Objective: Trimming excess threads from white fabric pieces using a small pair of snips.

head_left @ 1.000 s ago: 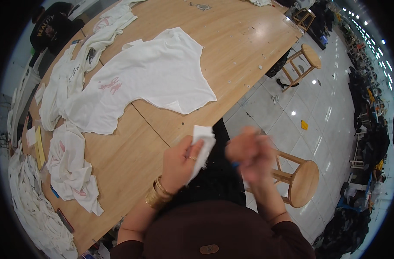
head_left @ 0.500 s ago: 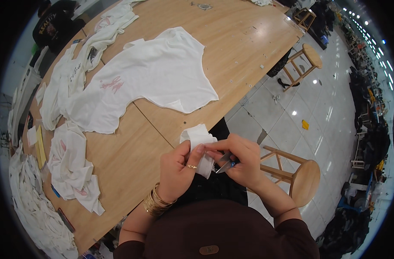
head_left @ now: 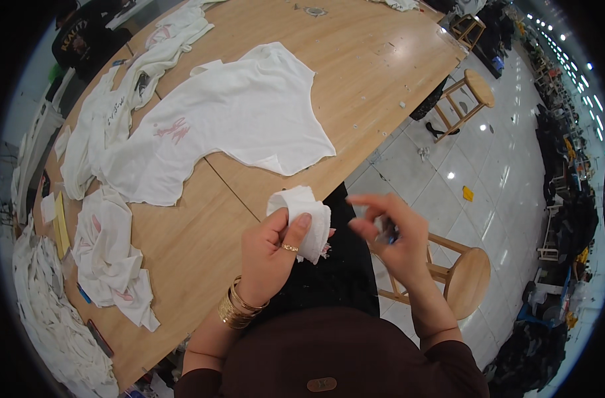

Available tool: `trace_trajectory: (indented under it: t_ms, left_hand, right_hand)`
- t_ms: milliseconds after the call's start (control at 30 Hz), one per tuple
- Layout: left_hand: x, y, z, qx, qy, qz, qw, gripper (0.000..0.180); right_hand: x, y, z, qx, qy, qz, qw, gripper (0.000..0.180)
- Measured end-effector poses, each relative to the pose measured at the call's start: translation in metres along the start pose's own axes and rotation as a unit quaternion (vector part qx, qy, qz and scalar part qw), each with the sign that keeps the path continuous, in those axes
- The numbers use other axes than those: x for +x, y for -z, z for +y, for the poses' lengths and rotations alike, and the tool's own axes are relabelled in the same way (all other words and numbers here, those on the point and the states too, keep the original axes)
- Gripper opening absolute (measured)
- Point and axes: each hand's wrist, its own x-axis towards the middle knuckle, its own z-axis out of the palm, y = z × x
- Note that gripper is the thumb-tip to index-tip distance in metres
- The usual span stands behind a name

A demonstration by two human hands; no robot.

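My left hand (head_left: 266, 255) grips a small folded band of white fabric (head_left: 312, 219), thumb on top, at the table's near edge. Loose threads and a bit of pink show along the fabric's lower right edge. To the right, apart from the fabric, is my right hand (head_left: 408, 242), blurred, with thumb and index finger spread. Thread snips (head_left: 387, 232) are held in its palm, mostly hidden by the fingers. Beyond my hands a white garment (head_left: 243, 109) with pink lettering lies spread on the wooden table (head_left: 209, 245).
Crumpled white garments (head_left: 107, 245) lie at left, beside a heap of white cloth (head_left: 57, 325) and a yellow strip (head_left: 62, 225). A phone-like dark object (head_left: 101, 338) rests near the table edge. Wooden stools (head_left: 470, 282) stand right. A person (head_left: 83, 40) is at far left.
My right hand has come off the fabric and moved right with the snips, whose blades no longer show clearly. My left hand has shifted slightly left, still gripping the fabric.
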Motion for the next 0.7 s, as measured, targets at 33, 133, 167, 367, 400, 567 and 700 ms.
trace_trajectory:
  t_ms: [33, 133, 167, 367, 400, 567, 700]
  left_hand:
    - [0.0, -0.002, 0.0, 0.028, 0.0, 0.006, 1.0, 0.022]
    - [-0.002, -0.004, -0.002, 0.103, -0.017, 0.01, 0.994, 0.023]
    - [-0.002, -0.004, -0.003, 0.152, -0.036, 0.016, 0.988, 0.025]
    - [-0.002, 0.001, -0.014, 0.208, -0.088, 0.024, 0.974, 0.031]
    - [-0.002, 0.002, -0.014, 0.208, -0.088, 0.025, 0.974, 0.031]
    - [0.0, -0.012, -0.004, 0.082, -0.049, 0.071, 0.993, 0.027]
    - [-0.003, -0.001, -0.01, 0.176, -0.057, 0.034, 0.982, 0.025]
  right_hand:
    - [-0.002, -0.006, 0.004, 0.022, 0.055, -0.009, 0.998, 0.024]
    - [-0.003, -0.016, 0.009, 0.036, 0.107, -0.016, 0.994, 0.023]
    - [-0.002, -0.018, 0.012, 0.031, 0.118, -0.024, 0.992, 0.02]
    - [-0.001, -0.017, 0.011, -0.017, 0.076, -0.11, 0.991, 0.017]
    - [-0.001, -0.012, 0.008, -0.017, 0.076, -0.111, 0.991, 0.017]
    - [-0.002, 0.002, 0.007, 0.159, 0.048, -0.241, 0.956, 0.017]
    - [-0.002, -0.014, 0.009, 0.014, 0.099, -0.061, 0.993, 0.017]
